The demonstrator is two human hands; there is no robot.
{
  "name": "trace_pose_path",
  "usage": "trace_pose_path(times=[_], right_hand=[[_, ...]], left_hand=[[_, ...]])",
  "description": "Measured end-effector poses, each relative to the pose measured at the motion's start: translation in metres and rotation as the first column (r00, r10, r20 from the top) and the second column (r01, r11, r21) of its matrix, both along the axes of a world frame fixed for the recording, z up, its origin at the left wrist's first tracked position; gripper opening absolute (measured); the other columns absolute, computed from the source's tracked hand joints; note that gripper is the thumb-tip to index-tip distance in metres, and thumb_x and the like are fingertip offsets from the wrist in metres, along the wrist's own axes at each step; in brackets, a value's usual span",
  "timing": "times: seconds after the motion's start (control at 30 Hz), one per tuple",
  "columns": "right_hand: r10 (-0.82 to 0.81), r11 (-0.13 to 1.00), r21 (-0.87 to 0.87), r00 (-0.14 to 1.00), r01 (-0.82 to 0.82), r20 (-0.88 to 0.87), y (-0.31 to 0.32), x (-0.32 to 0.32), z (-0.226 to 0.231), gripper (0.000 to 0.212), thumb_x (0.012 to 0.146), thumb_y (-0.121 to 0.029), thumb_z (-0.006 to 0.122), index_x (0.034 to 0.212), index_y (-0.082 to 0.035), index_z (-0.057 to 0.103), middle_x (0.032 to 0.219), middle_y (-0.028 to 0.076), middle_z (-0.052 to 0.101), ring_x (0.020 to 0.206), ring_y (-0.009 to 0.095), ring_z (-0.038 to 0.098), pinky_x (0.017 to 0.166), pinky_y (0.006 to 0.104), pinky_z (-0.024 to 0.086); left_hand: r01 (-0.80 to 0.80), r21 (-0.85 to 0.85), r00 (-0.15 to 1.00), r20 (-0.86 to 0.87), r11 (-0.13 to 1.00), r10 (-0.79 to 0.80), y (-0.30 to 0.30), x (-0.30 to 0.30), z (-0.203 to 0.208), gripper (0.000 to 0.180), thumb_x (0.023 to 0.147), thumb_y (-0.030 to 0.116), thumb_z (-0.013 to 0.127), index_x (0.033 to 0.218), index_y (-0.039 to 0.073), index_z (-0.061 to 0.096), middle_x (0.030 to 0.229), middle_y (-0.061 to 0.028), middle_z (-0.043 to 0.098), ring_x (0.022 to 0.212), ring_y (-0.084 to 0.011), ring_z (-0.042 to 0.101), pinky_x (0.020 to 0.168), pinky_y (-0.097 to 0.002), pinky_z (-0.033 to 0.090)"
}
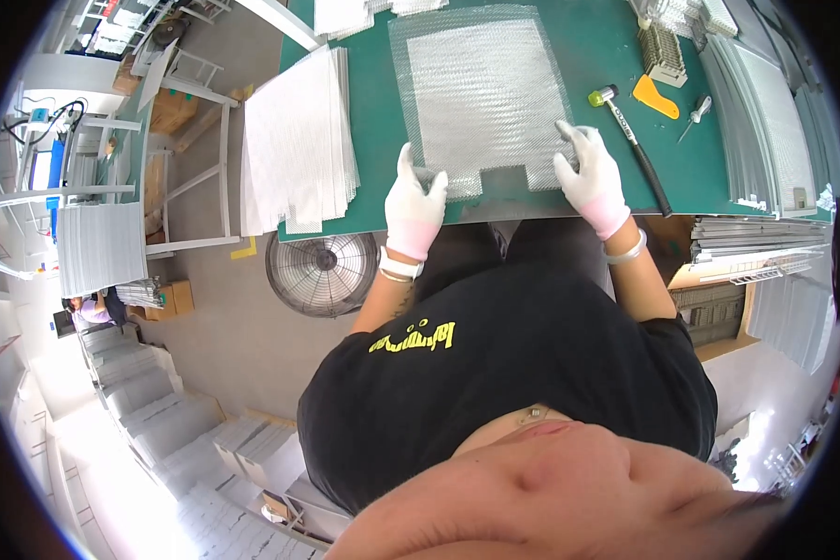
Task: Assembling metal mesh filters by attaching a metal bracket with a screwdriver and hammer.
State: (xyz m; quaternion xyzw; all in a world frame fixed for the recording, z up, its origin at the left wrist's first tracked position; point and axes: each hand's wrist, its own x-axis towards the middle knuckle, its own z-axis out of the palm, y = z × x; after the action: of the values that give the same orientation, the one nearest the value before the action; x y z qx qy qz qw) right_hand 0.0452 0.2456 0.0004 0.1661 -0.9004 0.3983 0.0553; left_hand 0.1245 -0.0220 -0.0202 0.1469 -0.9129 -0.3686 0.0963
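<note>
On the green tabletop before me lies a silvery mesh sheet (485, 84), see-through at its margins, over a paler panel with a notch in its near edge. My left hand (414, 205), in a white glove with a pink cuff, is at the sheet's near left corner, thumb and fingers apart. Gloved the same way, my right hand (592, 179) is at the right edge with its fingers spread, fingertips at or just over the mesh. Neither hand grips anything that I can see; whether the fingertips press on the sheet I cannot tell.
A stack of white sheets (299, 140) stands left on the green table (364, 65). To the right lie a mallet (633, 145), a yellow scraper (656, 96) and a screwdriver (696, 117). Pleated panels (747, 121) stand at the far right. A floor fan (323, 271) is below left.
</note>
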Motion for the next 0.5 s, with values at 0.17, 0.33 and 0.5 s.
trace_pose_path(times=[0.17, 0.33, 0.5], right_hand=[[-0.012, 0.996, 0.083, 0.998, 0.018, -0.065, 0.004, -0.008, -0.008, 0.052, 0.083, -0.023, 0.072, 0.129, -0.005, 0.059, 0.117, 0.018, 0.058, 0.103, 0.033, 0.063, 0.088, 0.0366, 0.052], [-0.009, 0.994, 0.111, 0.999, 0.013, -0.036, 0.004, -0.012, -0.023, 0.052, 0.083, -0.024, 0.072, 0.131, -0.007, 0.058, 0.119, 0.018, 0.058, 0.102, 0.034, 0.062, 0.087, 0.0373, 0.052], [-0.012, 0.98, 0.197, 1.0, 0.014, -0.015, -0.001, -0.013, -0.035, 0.054, 0.083, -0.026, 0.071, 0.132, -0.01, 0.058, 0.121, 0.017, 0.058, 0.102, 0.034, 0.063, 0.086, 0.0379, 0.053]], left_hand=[[0.022, -0.165, 0.991, -0.129, 0.986, -0.044, 0.007, -0.01, -0.006, 0.074, 0.089, 0.028, 0.068, 0.146, -0.005, 0.035, 0.119, -0.0282, 0.063, 0.101, -0.0389, 0.066, 0.087, -0.0413, 0.053], [0.005, -0.112, 0.998, 0.065, 0.994, 0.002, 0.012, -0.013, 0.003, 0.075, 0.088, 0.029, 0.068, 0.146, -0.005, 0.035, 0.115, -0.0269, 0.063, 0.095, -0.0374, 0.067, 0.083, -0.0421, 0.054], [-0.006, -0.223, 0.998, 0.061, 0.975, 0.02, 0.01, -0.013, -0.013, 0.075, 0.088, 0.03, 0.068, 0.146, -0.004, 0.035, 0.116, -0.0244, 0.064, 0.093, -0.037, 0.067, 0.081, -0.042, 0.054]])
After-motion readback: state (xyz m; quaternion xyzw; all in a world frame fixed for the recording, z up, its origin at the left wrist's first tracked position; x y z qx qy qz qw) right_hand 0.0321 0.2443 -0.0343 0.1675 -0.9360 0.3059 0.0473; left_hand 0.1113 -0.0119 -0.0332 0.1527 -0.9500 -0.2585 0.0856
